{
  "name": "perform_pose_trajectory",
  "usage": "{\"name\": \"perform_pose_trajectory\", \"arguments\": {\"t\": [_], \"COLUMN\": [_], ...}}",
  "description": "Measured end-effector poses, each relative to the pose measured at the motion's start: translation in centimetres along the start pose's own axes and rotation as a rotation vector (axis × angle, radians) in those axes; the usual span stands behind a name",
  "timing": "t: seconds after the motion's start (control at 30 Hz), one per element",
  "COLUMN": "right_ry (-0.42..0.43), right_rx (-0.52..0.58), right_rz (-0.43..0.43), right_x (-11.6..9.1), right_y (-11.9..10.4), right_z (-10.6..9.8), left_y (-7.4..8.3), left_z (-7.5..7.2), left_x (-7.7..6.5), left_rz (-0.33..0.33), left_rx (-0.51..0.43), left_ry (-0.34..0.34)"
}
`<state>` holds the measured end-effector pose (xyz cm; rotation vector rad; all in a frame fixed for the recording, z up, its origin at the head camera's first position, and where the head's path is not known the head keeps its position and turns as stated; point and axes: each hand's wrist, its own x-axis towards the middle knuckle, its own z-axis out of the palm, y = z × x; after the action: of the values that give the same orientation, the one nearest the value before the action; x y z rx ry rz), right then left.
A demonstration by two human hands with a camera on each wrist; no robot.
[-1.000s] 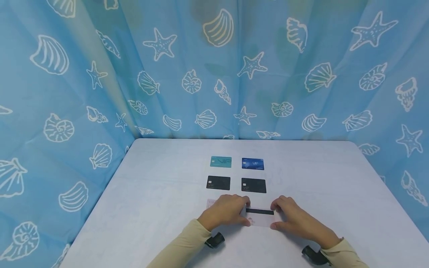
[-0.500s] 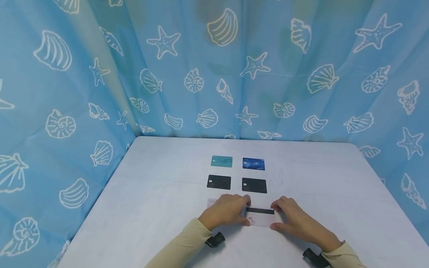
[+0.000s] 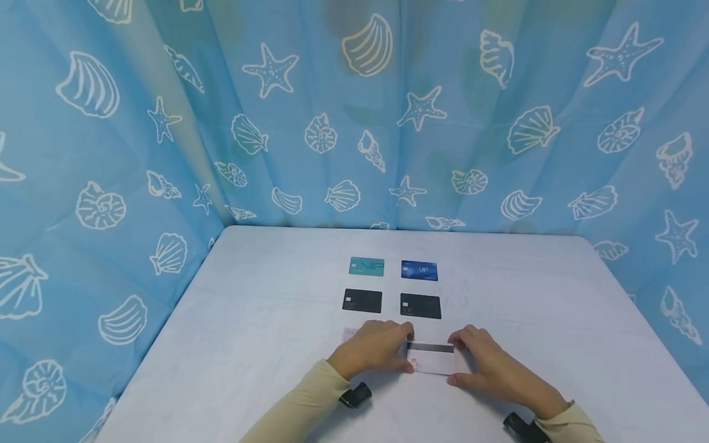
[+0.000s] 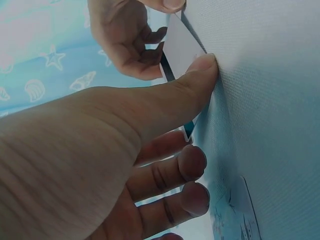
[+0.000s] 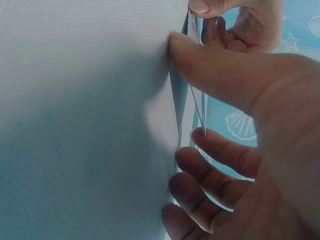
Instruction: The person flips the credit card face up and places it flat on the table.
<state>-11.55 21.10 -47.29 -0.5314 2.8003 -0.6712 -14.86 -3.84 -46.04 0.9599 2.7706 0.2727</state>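
A pale bank card point(image 3: 431, 362), stripe side up, is held between both hands near the table's front middle in the head view. My left hand point(image 3: 372, 351) grips its left end, thumb on the near edge and index finger at the far edge. At the right end, my right hand point(image 3: 487, 363) holds it the same way, thumb low near the cloth. In the left wrist view the card point(image 4: 182, 45) stands tilted off the table surface. Another pinkish card point(image 3: 349, 335) lies partly hidden behind the left hand.
Beyond the hands lie two black cards point(image 3: 362, 301), side by side. Farther back are a teal VIP card point(image 3: 367, 266) and a blue VIP card point(image 3: 419, 271). A shell-patterned blue curtain point(image 3: 332, 147) hangs behind the white table point(image 3: 266, 271).
The card tilts slightly between the hands, its dark stripe turning greyer with reflected light. The right thumb has shifted slightly down from the near edge. The left hand stays put.
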Motion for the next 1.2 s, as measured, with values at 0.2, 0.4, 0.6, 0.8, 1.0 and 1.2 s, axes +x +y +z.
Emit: {"name": "perform_pose_trajectory", "arguments": {"t": [0.2,0.4,0.6,0.8,1.0,1.2], "right_ry": [0.006,0.028,0.043,0.063,0.08,0.077], "right_rx": [0.004,-0.024,-0.049,-0.065,-0.059,-0.037], "right_rz": [-0.007,-0.015,-0.032,-0.057,-0.076,-0.074], "right_x": [-0.18,-0.1,-0.13,-0.24,-0.35,-0.48], "right_y": [0.15,0.37,0.47,0.55,0.54,0.32], "right_z": [0.07,0.43,0.58,0.58,0.49,0.29], "left_y": [-0.18,-0.41,-0.26,-0.2,-0.18,-0.25], "left_z": [0.17,0.42,0.23,0.15,0.03,0.08], "left_x": [0.12,0.3,0.2,0.13,0.1,0.11], "left_rz": [0.007,0.006,0.01,0.008,0.001,-0.002], "left_rx": [-0.01,0.007,0.018,0.028,0.034,0.026], "left_ry": [-0.005,-0.004,-0.01,-0.009,-0.016,-0.025]}}
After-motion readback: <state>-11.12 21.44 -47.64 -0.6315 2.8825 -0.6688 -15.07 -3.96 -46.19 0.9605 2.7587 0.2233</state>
